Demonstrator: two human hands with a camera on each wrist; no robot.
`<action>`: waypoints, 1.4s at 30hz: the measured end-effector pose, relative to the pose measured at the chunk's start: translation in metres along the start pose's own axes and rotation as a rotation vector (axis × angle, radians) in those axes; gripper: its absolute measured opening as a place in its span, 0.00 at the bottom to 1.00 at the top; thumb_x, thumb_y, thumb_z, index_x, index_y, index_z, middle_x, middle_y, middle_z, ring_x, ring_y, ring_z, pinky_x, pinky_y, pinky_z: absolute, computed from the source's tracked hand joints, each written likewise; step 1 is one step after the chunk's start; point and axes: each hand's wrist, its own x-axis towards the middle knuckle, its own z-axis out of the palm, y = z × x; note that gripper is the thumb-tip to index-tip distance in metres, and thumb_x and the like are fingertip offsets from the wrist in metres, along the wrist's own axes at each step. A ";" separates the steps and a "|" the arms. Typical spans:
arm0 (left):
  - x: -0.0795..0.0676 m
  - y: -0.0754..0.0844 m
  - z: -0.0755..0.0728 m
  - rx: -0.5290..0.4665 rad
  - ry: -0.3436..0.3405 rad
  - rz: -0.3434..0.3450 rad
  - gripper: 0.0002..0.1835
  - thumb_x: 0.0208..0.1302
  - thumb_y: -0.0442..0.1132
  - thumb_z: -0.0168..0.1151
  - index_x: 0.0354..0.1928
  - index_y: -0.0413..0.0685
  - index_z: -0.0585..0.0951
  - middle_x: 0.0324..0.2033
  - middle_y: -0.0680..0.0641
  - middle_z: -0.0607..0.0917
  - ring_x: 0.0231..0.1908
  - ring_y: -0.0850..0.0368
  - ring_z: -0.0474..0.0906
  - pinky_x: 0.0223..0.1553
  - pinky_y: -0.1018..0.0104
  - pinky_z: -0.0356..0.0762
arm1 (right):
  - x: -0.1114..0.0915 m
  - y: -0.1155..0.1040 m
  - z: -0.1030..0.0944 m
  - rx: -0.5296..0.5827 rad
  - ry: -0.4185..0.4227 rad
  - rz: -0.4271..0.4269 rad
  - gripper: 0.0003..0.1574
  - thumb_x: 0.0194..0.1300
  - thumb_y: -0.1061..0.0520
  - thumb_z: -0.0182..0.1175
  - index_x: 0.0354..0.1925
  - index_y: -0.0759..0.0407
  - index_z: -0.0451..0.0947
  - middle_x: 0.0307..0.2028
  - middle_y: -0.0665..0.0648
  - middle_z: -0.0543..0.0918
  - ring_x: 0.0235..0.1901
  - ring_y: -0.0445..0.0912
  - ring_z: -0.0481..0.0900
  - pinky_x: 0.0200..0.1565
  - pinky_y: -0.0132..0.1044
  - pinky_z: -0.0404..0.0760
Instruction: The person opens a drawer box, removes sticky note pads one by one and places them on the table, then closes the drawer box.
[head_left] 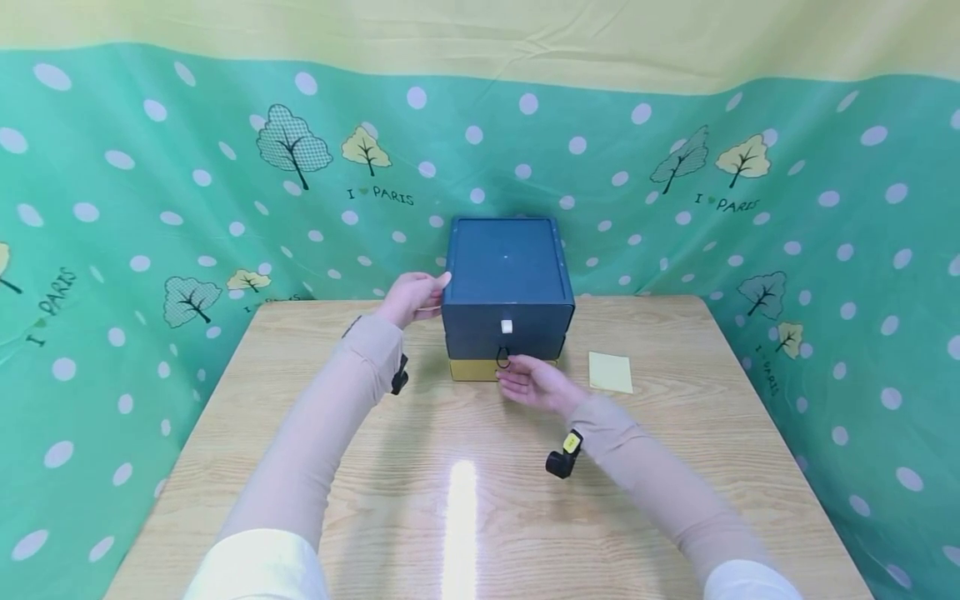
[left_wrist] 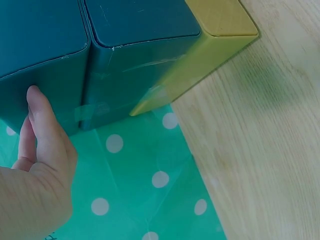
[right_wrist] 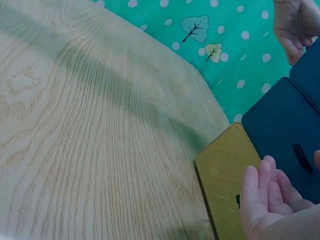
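I have a stack of containers at 12 o'clock on the bench [head_left: 420, 500]: upper blue box [head_left: 506, 258], lower blue box [left_wrist: 145, 70], yellow box [head_left: 468, 370] lowest, their insides hidden. At its 9 o'clock, the left hand [head_left: 412, 298], fingers loosely extended, lays its thumb against the upper one's side. Around 5 o'clock, the right hand [head_left: 536, 385] is half-open; my right wrist view shows thumb and fingers apart, not gripping the black loop [right_wrist: 302, 157]. Only the head view gives me the white knob [head_left: 507, 327] and, at 4 o'clock, the paper note [head_left: 611, 372].
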 end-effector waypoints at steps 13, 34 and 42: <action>-0.001 0.000 0.000 -0.016 -0.004 0.001 0.22 0.67 0.48 0.58 0.55 0.41 0.72 0.37 0.50 0.78 0.33 0.62 0.77 0.51 0.64 0.80 | 0.007 0.002 0.002 0.041 0.014 -0.009 0.13 0.74 0.56 0.43 0.38 0.61 0.72 0.38 0.56 0.79 0.52 0.48 0.72 0.71 0.44 0.57; -0.001 0.000 -0.001 -0.014 -0.005 0.005 0.23 0.67 0.48 0.57 0.57 0.40 0.72 0.38 0.49 0.78 0.34 0.61 0.78 0.52 0.62 0.79 | 0.008 -0.001 0.007 0.042 -0.012 -0.027 0.14 0.75 0.58 0.39 0.42 0.61 0.71 0.30 0.51 0.83 0.33 0.40 0.81 0.71 0.43 0.56; 0.000 0.000 0.000 -0.022 0.003 0.003 0.22 0.66 0.49 0.57 0.54 0.41 0.73 0.38 0.48 0.80 0.35 0.61 0.78 0.52 0.62 0.79 | 0.009 0.000 0.004 0.040 -0.022 -0.029 0.15 0.75 0.58 0.39 0.40 0.59 0.73 0.31 0.50 0.83 0.34 0.40 0.81 0.71 0.42 0.58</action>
